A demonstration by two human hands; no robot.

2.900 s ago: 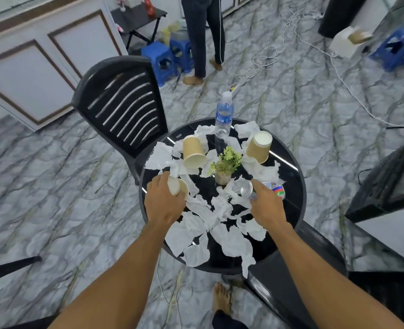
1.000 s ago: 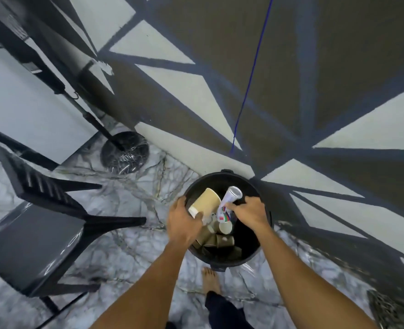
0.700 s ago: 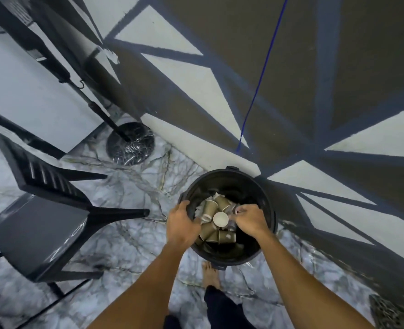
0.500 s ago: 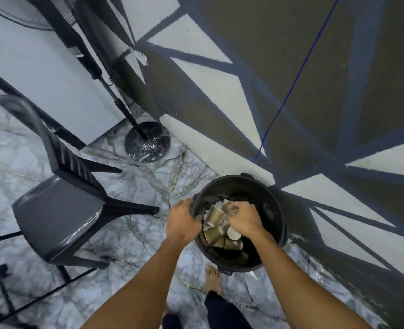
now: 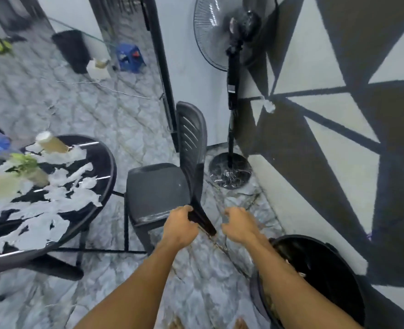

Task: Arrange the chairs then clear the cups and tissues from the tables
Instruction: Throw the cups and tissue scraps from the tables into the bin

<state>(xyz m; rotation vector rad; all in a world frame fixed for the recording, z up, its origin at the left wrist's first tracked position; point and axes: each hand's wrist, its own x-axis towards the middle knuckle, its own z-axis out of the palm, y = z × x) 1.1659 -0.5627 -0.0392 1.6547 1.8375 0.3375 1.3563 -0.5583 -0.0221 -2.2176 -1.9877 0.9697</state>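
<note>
A round black table (image 5: 111, 167) stands at the left, strewn with white tissues (image 5: 60, 200). A paper cup (image 5: 51, 144) lies on its far side and another blurred cup (image 5: 0, 186) lies at the left edge, beside a small plant (image 5: 25, 162). A black chair (image 5: 158, 188) stands between the table and the wall. My left hand (image 5: 179, 227) hangs with curled fingers over the chair's rear corner and holds nothing. My right hand (image 5: 240, 225) is empty, its fingers loosely curled, just left of the black bin (image 5: 319, 255). My right forearm hides much of the bin's inside.
A standing fan (image 5: 231, 91) with a round base is against the wall behind the chair. A blue stool (image 5: 129, 58) and a black box (image 5: 70, 51) sit far back on the marble floor. My bare feet show at the bottom.
Both hands dropped a paper cup and a wrapper into the bin and came out empty. My view has swung left from the bin toward the chair and table.
</note>
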